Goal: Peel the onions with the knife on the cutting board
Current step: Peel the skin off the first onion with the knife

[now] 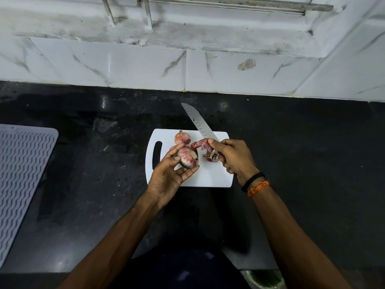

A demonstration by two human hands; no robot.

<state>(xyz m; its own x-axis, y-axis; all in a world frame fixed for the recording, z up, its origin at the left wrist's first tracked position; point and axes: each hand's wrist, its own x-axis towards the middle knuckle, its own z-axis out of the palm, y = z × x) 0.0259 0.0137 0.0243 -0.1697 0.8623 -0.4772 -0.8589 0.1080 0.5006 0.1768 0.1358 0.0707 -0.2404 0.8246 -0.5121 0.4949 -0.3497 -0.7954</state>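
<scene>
Onion (188, 157), partly peeled, pink-white flesh showing, held at frame centre in left hand (169, 174), fingers curled round it, above white cutting board (210, 176). Second onion (182, 137), skin on, lies on board's upper edge, just beyond. Right hand (233, 157) grips knife (200, 124) handle; blade angles toward upper left, past board's far edge. Thumb pins strip of pink peel (201, 144) against blade. Dry skin scrap (210, 157) beside right hand. Board on black worktop (302, 142); grey ribbed mat (20, 170) at left edge.
</scene>
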